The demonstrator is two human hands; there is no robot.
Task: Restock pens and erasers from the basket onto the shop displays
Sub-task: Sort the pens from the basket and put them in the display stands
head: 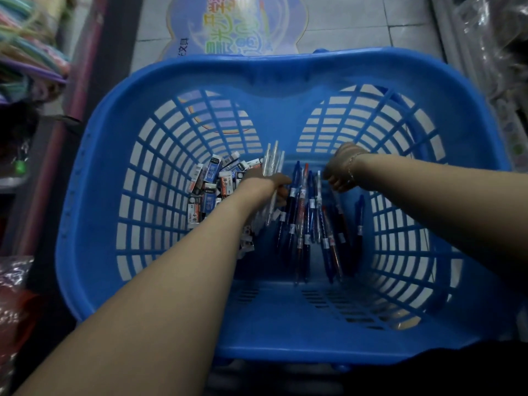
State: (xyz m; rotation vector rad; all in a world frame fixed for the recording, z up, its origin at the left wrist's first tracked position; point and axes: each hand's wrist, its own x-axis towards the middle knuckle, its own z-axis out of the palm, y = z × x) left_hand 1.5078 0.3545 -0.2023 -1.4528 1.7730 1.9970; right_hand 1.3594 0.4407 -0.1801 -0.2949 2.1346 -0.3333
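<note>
A big blue plastic basket (94, 201) fills the view from above. Both my arms reach down into it. My left hand (267, 182) grips a bundle of clear white pens (273, 158) that stick up past its fingers. To the right of that hand, several blue and red pens (310, 224) lie along the basket's bottom. A heap of small boxed erasers (213, 181) lies at the bottom left. My right hand (341, 170), with a thin bracelet at the wrist, hovers with curled fingers over the far ends of the loose pens; whether it holds one is hidden.
The basket stands on a tiled floor. A printed floor sticker (237, 24) lies just beyond it. Shelves with colourful goods (25, 52) run along the left, wrapped goods (485, 38) along the right. A dark shelf edge (94, 67) stands close to the basket's left rim.
</note>
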